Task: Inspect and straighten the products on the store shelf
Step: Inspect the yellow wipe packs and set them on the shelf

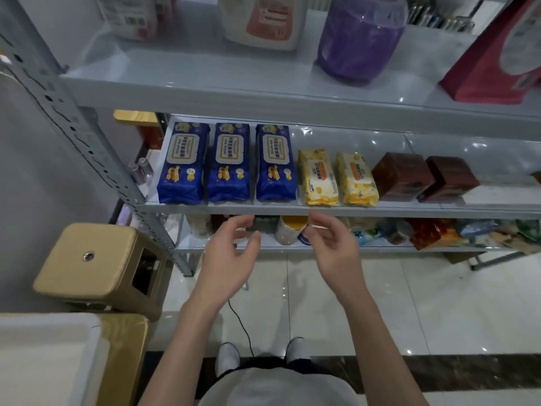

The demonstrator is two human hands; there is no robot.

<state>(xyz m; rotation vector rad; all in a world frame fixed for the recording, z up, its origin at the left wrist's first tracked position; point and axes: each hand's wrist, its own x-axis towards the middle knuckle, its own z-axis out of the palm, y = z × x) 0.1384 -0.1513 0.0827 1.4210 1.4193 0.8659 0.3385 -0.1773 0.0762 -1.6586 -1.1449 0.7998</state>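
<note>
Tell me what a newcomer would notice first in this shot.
Three blue packs lie in a row at the left of the middle shelf, with two yellow packs just right of them. The left hand and right hand hover empty before that shelf's front edge. A purple jar stands on the top shelf.

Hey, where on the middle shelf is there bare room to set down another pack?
The middle shelf is bare behind the yellow packs and the brown boxes, and again right of the brown boxes. The blue packs fill the left end nearly front to back. The bottom shelf is crowded.
</note>
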